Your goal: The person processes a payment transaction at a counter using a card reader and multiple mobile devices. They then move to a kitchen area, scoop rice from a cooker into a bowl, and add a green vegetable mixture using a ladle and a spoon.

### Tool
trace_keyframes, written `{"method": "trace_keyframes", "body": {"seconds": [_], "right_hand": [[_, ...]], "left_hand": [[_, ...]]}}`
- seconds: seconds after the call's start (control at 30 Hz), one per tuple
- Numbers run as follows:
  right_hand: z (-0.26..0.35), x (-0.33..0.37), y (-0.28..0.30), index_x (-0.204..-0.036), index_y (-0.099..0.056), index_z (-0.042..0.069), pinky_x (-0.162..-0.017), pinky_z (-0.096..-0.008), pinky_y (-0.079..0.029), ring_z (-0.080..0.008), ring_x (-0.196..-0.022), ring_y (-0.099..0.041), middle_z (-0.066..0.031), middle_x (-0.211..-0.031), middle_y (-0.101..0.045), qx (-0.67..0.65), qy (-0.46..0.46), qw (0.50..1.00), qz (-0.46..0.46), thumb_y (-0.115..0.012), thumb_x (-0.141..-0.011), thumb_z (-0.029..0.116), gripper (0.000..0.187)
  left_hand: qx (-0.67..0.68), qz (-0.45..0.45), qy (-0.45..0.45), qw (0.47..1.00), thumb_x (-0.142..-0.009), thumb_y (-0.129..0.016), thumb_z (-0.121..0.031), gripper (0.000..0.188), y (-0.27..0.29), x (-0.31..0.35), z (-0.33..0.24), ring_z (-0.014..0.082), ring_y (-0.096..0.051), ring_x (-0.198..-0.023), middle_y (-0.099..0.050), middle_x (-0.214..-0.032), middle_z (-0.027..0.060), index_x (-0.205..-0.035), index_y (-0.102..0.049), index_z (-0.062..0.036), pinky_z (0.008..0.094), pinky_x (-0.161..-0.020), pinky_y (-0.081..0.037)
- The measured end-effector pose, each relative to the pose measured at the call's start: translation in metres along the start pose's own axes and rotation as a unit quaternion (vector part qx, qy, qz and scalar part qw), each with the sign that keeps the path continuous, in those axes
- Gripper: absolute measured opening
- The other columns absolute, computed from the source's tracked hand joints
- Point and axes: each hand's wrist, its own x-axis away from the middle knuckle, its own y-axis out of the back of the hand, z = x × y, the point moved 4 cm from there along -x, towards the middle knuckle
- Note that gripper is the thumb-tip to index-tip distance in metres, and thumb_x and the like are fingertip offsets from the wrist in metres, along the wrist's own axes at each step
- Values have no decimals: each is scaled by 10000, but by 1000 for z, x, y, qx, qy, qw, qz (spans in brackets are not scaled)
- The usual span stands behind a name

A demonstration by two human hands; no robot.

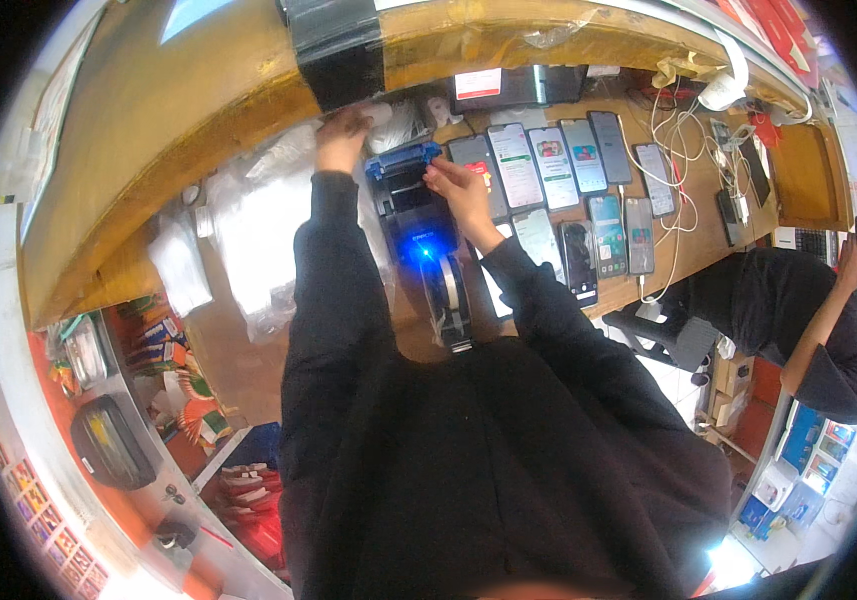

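Head view: left hand (342, 135) at twelve o'clock, fingers curled onto white plastic wrapping (396, 122) under the wooden shelf (199, 90); grip unclear. Right hand (459, 185) just at one o'clock of the black label printer (414, 205), fingers loosely bent, touching its blue lid (404, 160), holding nothing visible. Rows of smartphones (559, 190) at two o'clock. Tape dispenser (451, 300) directly below printer.
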Motion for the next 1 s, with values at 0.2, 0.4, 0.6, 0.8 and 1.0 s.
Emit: {"method": "trace_keyframes", "body": {"seconds": [0.2, 0.4, 0.6, 0.8, 1.0], "right_hand": [[5, 1, -10, -1003, -540, -89, -733, -249, -486, -172, -787, -602, -137, -883, -609, -163, -26, 985, -48, -608, -778, 58, 277], [-1, 1, -16, -953, -514, -65, -737, -258, -498, -190, -783, -605, -121, -843, -598, -207, -27, 977, -36, -575, -780, 1, 195], [11, 7, -21, -915, -529, -76, -715, -263, -504, -190, -775, -607, -120, -823, -596, -212, 26, 974, -77, -553, -785, -24, 142], [9, 3, -21, -952, -561, -80, -702, -261, -507, -176, -768, -604, -119, -848, -603, -157, 54, 982, -91, -555, -792, -9, 175], [3, 3, -21, -972, -586, -66, -685, -242, -499, -151, -758, -601, -113, -867, -608, -134, 82, 982, -103, -581, -790, 25, 204]], "left_hand": [[150, -97, 74, 981, -810, -537, -135, 250, -1, 23, 35, 176, -571, -945, -599, -1025, 89, -1038, -573, -38, 270, -781, -450], [353, -68, 115, 926, -851, -537, -258, 364, -22, 107, 41, 167, -558, -915, -569, -1054, 98, -1117, -515, -11, 260, -753, -459], [423, -69, 184, 885, -828, -477, 12, 317, -31, 116, 12, 146, -571, -871, -584, -1029, 123, -1145, -474, 14, 233, -764, -436], [410, -71, 171, 893, -825, -500, -67, 356, -32, 116, 11, 143, -569, -867, -585, -1027, 127, -1170, -457, 13, 235, -744, -443], [375, -63, 144, 914, -834, -562, -259, 480, -35, 121, 13, 157, -578, -866, -580, -1046, 146, -1218, -422, -6, 247, -723, -461]]}}
